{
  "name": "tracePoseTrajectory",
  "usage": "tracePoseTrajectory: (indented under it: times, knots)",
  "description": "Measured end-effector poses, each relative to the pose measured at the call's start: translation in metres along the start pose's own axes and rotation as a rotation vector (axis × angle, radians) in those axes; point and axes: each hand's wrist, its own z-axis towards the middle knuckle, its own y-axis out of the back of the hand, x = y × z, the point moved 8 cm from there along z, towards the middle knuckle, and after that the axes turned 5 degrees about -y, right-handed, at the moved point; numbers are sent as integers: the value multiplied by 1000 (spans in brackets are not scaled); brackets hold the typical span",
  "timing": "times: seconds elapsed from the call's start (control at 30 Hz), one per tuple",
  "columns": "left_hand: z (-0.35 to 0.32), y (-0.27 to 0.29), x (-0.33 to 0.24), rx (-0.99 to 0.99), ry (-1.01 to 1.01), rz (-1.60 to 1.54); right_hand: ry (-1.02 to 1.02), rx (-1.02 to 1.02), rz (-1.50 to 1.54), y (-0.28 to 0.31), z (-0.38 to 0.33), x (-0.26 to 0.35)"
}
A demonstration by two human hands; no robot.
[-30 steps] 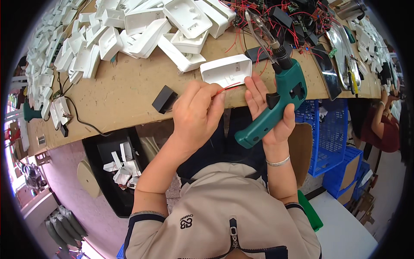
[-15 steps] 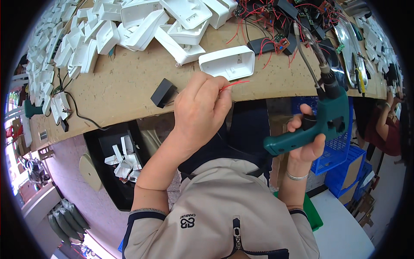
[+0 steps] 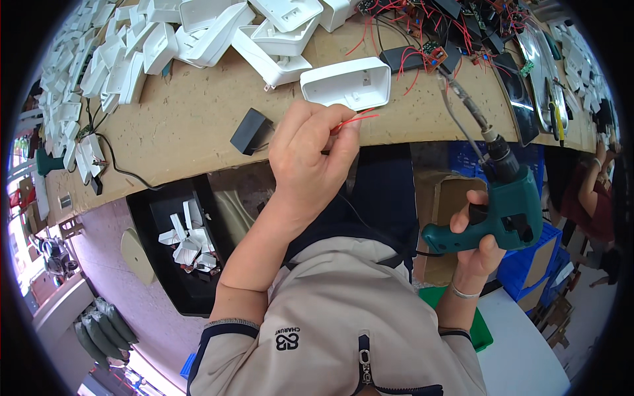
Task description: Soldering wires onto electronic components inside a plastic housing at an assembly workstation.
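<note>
My left hand (image 3: 305, 162) is closed in a pinch near the front edge of the bench, with thin red wires (image 3: 367, 117) sticking out to the right of its fingertips. Just left of it a small black box (image 3: 251, 132) sits on the bench; a thin lead seems to run from it behind the hand. An open white plastic casing (image 3: 347, 86) lies right beyond the fingers. My right hand (image 3: 477, 261) grips a green soldering gun (image 3: 518, 211) by its handle. The gun points up and away over the bench edge, its metal tip apart from the wires.
White casings (image 3: 214, 39) are heaped at the back left. Black boxes and circuit boards with red wires (image 3: 436, 56) pile up at the back right. A black tray (image 3: 175, 290) with white pieces stands below left, blue crates (image 3: 528, 264) below right. A co-worker's arm (image 3: 588, 188) shows far right.
The soldering gun has come nearer to me and slightly right, its tip lower in view. My left hand has shifted a little, still pinching the red wires, whose ends now show more apart.
</note>
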Motion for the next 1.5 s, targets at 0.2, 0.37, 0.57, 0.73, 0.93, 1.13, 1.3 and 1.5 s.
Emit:
tracePoseTrajectory:
  times: [0.2,0.37,0.57,0.73,0.93,1.13,1.3,1.5]
  knots:
    - [13,1,-3,-93,-100,215,-51,-111,-273,-7,-10,4]
    - [15,-11,8,-72,-92,222,-70,-117,-340,-14,-8,1]
    - [16,-21,10,-88,-121,338,-117,-134,-344,-15,-6,-7]
    - [16,-24,11,-94,-138,360,-135,-136,-370,-16,-4,-9]
    - [17,-27,11,-96,-146,372,-173,-129,-382,-20,-3,-11]
    - [16,-26,10,-98,-171,377,-164,-128,-418,-21,0,-11]
    - [15,-27,12,-114,-180,356,-176,-125,-427,-22,4,-12]
    - [15,-26,13,-115,-171,349,-132,-100,-424,-27,12,-9]
